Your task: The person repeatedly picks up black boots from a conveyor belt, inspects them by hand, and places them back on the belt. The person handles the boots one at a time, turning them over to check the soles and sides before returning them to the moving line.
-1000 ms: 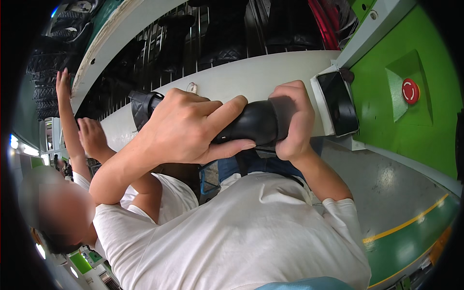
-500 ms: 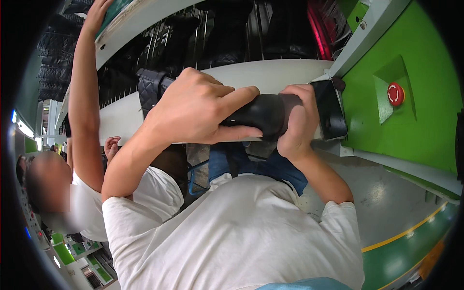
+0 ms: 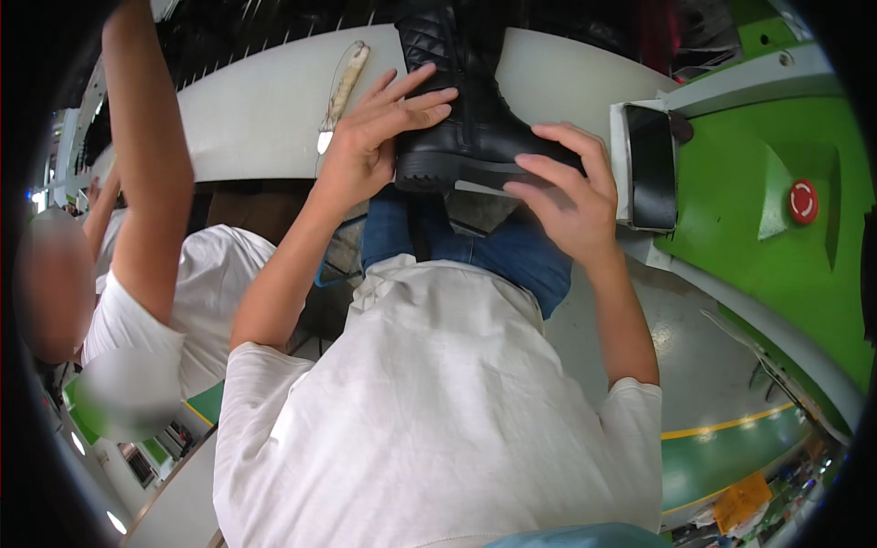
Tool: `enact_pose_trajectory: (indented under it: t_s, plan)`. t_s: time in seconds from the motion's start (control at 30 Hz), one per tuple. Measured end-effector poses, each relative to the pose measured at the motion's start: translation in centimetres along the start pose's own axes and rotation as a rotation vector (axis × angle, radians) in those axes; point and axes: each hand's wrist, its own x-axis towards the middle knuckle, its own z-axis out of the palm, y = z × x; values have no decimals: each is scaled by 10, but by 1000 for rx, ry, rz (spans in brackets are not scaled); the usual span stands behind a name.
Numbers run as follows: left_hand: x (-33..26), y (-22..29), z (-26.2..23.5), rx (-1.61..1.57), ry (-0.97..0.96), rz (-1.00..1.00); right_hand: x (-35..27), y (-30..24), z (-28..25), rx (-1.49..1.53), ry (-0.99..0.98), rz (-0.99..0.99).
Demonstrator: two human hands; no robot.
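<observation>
A black boot with a quilted shaft lies at the front edge of the white ledge, its treaded sole toward me and its toe to the right. Beside the heel is my left hand, fingers spread, their tips over the boot's ankle. My right hand is at the toe with thumb and fingers apart, the fingertips close over the leather; whether they press on it is unclear. To the left of the boot rests a tool with a worn cream-coloured handle and a short shiny end.
A black-screened device in a white holder stands right of the boot. Beyond it is a green machine panel with a red emergency button. Another person works close on my left, one arm raised. Dark boots hang behind the ledge.
The boot, earlier gripped by the toe and turned toward me, now lies with its side and sole edge showing. My left hand has drawn back to the heel, and the cream-handled tool has come into view.
</observation>
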Motion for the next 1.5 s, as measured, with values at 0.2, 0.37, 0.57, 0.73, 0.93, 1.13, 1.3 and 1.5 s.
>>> enact_pose_trajectory:
  t_s: [0.2, 0.37, 0.57, 0.73, 0.93, 1.13, 1.3, 1.5]
  plan:
    - [-22, 24, 9, -282, 42, -89, 11, -7, 2, -80, -73, -47]
    - [-29, 17, 36, -187, 175, -64, 17, -24, 6, -97, -111, 88]
    - [-27, 13, 36, -163, 217, -39, 29, -39, -3, -25, -150, 533]
    - [-25, 16, 28, -30, 167, -3, 34, -27, -20, 74, -225, 536]
    - [7, 48, 31, -545, 441, 125, 111, -117, -18, -131, -168, 25]
    - [-56, 27, 49, -665, 493, -382, 72, -82, -19, -268, -299, 30]
    - [-67, 19, 35, -257, 347, -151, 11, -48, 20, -432, -207, -110]
    - [-36, 38, 17, -179, 166, -36, -4, -48, 40, -458, -46, -249]
